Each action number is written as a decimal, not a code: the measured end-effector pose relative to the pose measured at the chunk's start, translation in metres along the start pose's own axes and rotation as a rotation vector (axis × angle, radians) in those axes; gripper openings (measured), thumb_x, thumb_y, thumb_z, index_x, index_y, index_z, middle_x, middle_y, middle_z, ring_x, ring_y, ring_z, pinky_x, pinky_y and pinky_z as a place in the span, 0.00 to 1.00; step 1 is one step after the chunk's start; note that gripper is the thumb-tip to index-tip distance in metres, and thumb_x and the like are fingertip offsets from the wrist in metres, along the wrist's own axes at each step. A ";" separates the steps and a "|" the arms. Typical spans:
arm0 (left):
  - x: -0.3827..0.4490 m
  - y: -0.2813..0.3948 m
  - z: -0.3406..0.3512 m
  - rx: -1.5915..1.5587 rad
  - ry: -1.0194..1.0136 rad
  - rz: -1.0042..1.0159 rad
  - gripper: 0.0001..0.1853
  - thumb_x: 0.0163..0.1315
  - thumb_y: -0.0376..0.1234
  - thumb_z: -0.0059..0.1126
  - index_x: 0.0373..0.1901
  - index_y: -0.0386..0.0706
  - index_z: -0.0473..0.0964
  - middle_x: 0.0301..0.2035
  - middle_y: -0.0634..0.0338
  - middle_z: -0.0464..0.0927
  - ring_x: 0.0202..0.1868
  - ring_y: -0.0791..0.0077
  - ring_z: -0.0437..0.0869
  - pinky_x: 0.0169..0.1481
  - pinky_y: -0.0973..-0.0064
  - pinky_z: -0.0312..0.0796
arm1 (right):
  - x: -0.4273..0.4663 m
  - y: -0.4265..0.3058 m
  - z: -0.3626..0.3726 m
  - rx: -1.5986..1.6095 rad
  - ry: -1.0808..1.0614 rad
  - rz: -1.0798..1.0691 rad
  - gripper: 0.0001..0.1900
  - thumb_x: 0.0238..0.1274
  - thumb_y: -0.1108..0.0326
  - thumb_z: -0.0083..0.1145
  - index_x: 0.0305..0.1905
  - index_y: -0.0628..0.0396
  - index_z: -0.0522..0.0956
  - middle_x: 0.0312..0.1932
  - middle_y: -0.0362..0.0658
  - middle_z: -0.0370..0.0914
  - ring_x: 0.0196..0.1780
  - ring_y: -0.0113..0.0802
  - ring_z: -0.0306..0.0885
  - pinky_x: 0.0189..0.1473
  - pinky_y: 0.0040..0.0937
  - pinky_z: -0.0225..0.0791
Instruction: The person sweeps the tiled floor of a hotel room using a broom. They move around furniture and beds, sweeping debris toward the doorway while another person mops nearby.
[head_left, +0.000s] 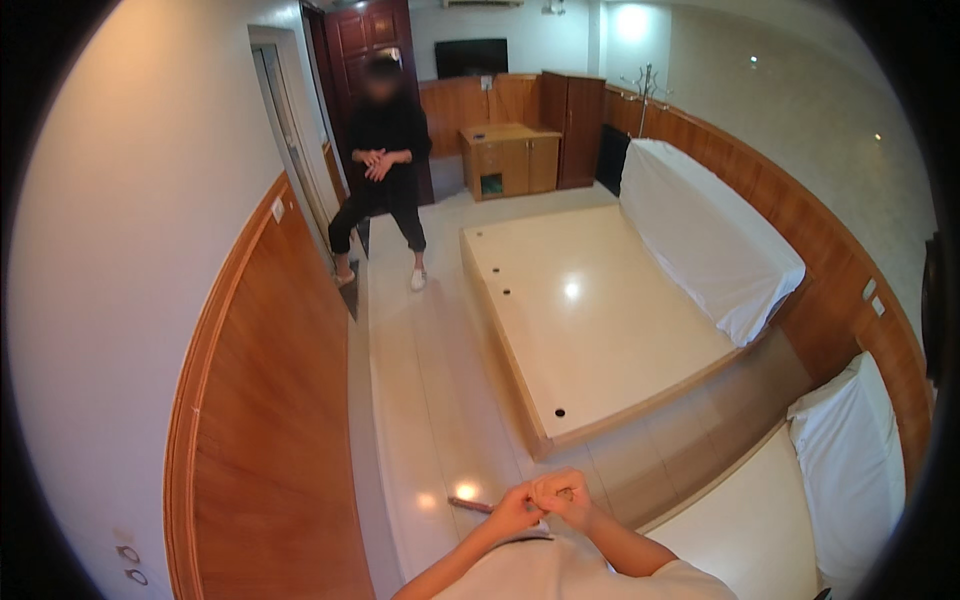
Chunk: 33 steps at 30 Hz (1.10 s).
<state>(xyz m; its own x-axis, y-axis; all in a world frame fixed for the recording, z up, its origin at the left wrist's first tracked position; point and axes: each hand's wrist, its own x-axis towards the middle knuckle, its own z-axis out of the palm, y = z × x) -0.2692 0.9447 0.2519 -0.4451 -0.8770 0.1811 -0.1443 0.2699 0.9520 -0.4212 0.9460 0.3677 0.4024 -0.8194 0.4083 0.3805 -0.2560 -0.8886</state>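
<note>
In front of my torso my left hand (517, 507) and my right hand (561, 495) meet. The fingers of my right hand are curled. My left fingers touch it from the side, and the hands cover whatever may lie between them. A slim dark reddish stick-like object (471, 505) shows just left of my left wrist. Whether it lies on the floor or touches my hand, I cannot tell.
A bare bed platform (600, 300) stands ahead, a white-covered mattress (705, 232) tilted up along its right side. A second bed base (742, 525) is at my right. A person (386, 142) in dark clothes stands near the door, hands together. A wood-panelled wall (277, 405) runs along the left.
</note>
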 end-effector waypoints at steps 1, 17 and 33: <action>0.000 -0.011 0.012 -0.009 -0.068 -0.062 0.12 0.57 0.30 0.68 0.43 0.39 0.81 0.38 0.51 0.85 0.42 0.66 0.87 0.45 0.69 0.77 | -0.002 -0.002 0.000 -0.004 -0.026 -0.024 0.11 0.58 0.73 0.57 0.22 0.61 0.70 0.22 0.42 0.72 0.26 0.30 0.67 0.30 0.28 0.67; 0.006 0.013 0.002 -0.189 0.401 0.131 0.05 0.55 0.25 0.64 0.33 0.39 0.80 0.23 0.61 0.78 0.28 0.79 0.80 0.32 0.76 0.73 | 0.010 -0.032 0.004 -0.329 -0.166 0.147 0.48 0.56 0.51 0.70 0.76 0.57 0.57 0.69 0.51 0.63 0.72 0.42 0.61 0.73 0.44 0.53; 0.002 0.049 -0.065 -0.133 0.726 0.216 0.11 0.63 0.37 0.60 0.30 0.37 0.76 0.28 0.60 0.77 0.28 0.74 0.76 0.33 0.73 0.69 | 0.080 -0.035 -0.073 1.049 0.398 0.174 0.13 0.67 0.57 0.57 0.28 0.47 0.71 0.18 0.34 0.65 0.25 0.29 0.64 0.53 0.41 0.69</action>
<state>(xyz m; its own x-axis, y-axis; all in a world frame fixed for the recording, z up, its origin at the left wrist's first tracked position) -0.2201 0.9302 0.3149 0.2470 -0.8639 0.4390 0.0081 0.4549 0.8905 -0.4632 0.8524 0.4161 0.2963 -0.9545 0.0344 0.9303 0.2802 -0.2365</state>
